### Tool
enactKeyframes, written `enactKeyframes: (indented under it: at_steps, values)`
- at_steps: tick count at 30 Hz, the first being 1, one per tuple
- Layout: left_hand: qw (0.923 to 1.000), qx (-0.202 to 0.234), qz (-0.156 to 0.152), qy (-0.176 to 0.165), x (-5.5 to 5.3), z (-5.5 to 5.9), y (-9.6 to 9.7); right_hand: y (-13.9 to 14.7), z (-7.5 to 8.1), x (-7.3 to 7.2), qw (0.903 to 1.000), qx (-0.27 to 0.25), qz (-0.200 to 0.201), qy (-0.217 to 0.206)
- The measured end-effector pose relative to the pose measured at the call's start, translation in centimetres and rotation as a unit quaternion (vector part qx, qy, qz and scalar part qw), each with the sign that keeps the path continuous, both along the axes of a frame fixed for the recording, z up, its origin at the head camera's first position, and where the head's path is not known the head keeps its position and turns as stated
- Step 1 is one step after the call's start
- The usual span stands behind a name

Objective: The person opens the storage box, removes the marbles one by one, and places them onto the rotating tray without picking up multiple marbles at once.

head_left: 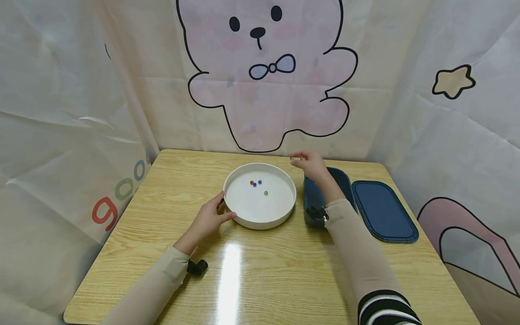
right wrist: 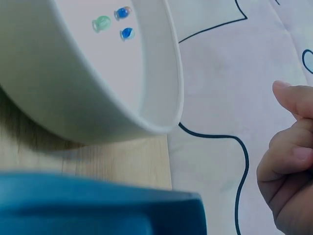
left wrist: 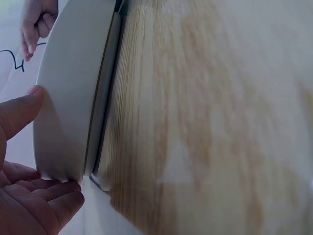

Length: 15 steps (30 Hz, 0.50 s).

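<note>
A round white dish (head_left: 260, 221) stands on the table with several small glass marbles in it: a green marble (head_left: 266, 193), an orange-red marble (head_left: 252, 183) and blue ones (right wrist: 127, 33). My left hand (head_left: 211, 214) holds the dish's near left side, its thumb (left wrist: 22, 112) by the rim and its fingers (left wrist: 58, 196) at the lower edge. Beyond the dish's right side, my right hand (head_left: 310, 164) is raised above the far end of a dark blue box (head_left: 309, 198). Its fingertips pinch a tiny dark reddish marble, mostly hidden by the fingers.
The box is uncovered, and a flat blue lid (head_left: 383, 211) lies to its right. Under my right sleeve, the forearm crosses over the box. A cloth backdrop (head_left: 268, 108) with a printed bear rises behind the wooden table (head_left: 183, 174).
</note>
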State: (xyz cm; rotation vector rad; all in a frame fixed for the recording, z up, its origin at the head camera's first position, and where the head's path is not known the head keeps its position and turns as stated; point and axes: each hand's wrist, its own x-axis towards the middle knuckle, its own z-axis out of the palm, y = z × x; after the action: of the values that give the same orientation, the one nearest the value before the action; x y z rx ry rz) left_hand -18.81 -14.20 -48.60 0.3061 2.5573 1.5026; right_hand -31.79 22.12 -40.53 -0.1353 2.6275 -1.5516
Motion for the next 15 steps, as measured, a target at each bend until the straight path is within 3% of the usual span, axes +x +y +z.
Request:
enactKeyframes:
  at_steps: [8,15]
  values:
    - [1.0000,-0.002,0.002,-0.002,0.1,0.3,-0.2,-2.7,0.7,-0.2,0.9979,0.055,0.034,0.007]
    - [1.0000,-0.005,0.001,0.000,0.2,0.4,-0.3,-5.4,0.1,-0.6,0.9928,0.080,0.087,0.022]
